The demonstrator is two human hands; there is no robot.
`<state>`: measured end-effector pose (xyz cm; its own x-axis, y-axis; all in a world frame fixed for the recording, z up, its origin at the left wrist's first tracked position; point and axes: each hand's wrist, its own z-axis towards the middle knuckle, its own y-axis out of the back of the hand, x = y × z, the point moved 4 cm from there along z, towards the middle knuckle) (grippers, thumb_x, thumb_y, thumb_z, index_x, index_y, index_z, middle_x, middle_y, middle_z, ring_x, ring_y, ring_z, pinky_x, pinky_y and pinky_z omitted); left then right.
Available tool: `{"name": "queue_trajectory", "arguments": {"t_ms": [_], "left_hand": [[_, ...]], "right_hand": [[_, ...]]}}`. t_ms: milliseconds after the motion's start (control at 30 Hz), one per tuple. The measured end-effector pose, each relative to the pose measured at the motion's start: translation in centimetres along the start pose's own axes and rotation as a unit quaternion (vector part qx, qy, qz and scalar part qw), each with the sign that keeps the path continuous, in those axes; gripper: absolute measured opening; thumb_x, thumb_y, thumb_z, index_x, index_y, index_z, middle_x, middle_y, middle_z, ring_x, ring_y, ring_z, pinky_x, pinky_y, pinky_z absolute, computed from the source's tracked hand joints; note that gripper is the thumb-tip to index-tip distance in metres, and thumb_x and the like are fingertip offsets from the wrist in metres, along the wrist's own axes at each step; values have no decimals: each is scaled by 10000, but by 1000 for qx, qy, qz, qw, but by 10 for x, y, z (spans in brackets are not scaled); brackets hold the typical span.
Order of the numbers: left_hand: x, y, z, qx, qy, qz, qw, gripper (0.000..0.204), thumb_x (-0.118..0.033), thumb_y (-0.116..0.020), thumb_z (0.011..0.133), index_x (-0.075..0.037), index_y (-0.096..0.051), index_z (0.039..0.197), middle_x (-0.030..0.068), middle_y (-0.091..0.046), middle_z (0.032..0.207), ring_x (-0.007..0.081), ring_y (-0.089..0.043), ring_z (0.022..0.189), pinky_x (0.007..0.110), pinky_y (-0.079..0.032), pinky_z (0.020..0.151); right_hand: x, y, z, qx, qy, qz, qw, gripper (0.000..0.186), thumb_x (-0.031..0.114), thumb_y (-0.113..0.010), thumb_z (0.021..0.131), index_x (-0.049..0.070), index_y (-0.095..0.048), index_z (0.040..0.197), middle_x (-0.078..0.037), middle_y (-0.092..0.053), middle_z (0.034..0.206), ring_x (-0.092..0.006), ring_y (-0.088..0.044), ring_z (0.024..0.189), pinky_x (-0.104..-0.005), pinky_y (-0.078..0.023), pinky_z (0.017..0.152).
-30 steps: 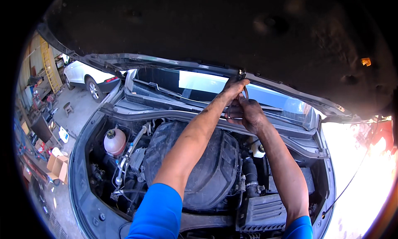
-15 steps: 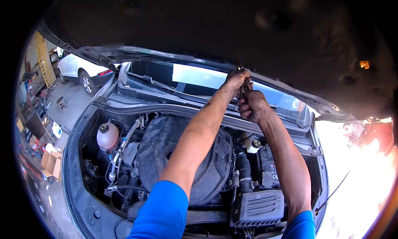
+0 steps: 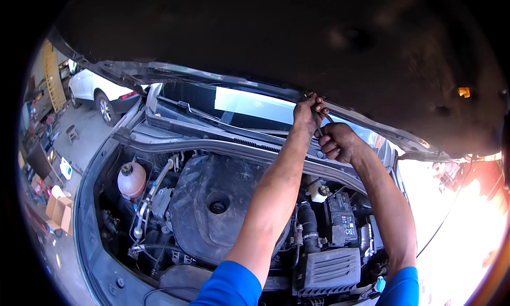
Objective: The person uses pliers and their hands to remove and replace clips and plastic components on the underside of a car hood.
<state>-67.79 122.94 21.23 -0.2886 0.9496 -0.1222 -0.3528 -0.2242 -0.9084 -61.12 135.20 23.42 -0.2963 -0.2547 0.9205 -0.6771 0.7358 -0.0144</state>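
Observation:
Both of my arms reach up over the engine bay to the rear edge of the raised hood (image 3: pixel 212 45). My left hand (image 3: pixel 305 117) is closed up against that edge, its fingertips at a small fitting whose kind I cannot make out. Lower and to the right, my right hand (image 3: pixel 341 142) is curled into a fist round the lower end of a slim dark metal tool (image 3: pixel 318 132). The tool slants up toward the left hand's fingers, which hide its upper end. Behind the hands lies the windshield (image 3: pixel 255 105), with light reflected in it.
Below my arms are a black engine cover (image 3: pixel 196 215), a pinkish coolant tank (image 3: pixel 132 181), a battery (image 3: pixel 340 221) and an air filter box (image 3: pixel 330 269). A white car (image 3: pixel 98 91), a stool (image 3: pixel 72 134) and a cardboard box (image 3: pixel 59 213) stand left. Bright glare covers the right.
The right hand has moved down and right, farther from the left hand, and the tool now tilts more. The view has shifted slightly, uncovering more of the engine cover.

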Motion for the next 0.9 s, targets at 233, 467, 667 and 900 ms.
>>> {"name": "queue_trajectory", "arguments": {"t_ms": [233, 467, 667, 900], "left_hand": [[6, -19, 5, -105, -39, 4, 994, 117, -123, -446, 1000, -93, -479, 893, 16, -501, 697, 105, -424, 497, 295, -444, 505], [14, -19, 16, -49, -58, -58, 995, 146, -120, -463, 1005, -63, -488, 873, 58, -522, 738, 168, -518, 595, 335, -495, 572], [10, -14, 11, 60, -33, -17, 998, 133, -101, -502, 990, 13, -558, 949, 116, -598, 882, 280, -651, 897, 477, -597, 852], [13, -17, 10, 40, -44, -21, 998, 111, -93, -520, 984, 1, -565, 945, 109, -587, 904, 256, -654, 859, 450, -617, 810]], "right_hand": [[30, 11, -27, -247, 370, -439, 781, 270, 161, -636, 842, 21, -532, 1048, -169, -624, 779, -217, -619, 631, -344, -480, 519], [26, -29, -33, -458, 341, -759, 311, 239, 134, -596, 813, 13, -569, 1017, -127, -620, 905, -302, -649, 882, -413, -566, 701], [56, 7, -30, -404, 352, -814, 222, 158, 127, -567, 805, 27, -596, 923, -141, -650, 863, -283, -688, 777, -378, -567, 595], [64, 19, -28, -381, 376, -817, 215, 160, 112, -559, 787, 28, -584, 921, -144, -652, 836, -282, -694, 727, -379, -570, 609]]}}
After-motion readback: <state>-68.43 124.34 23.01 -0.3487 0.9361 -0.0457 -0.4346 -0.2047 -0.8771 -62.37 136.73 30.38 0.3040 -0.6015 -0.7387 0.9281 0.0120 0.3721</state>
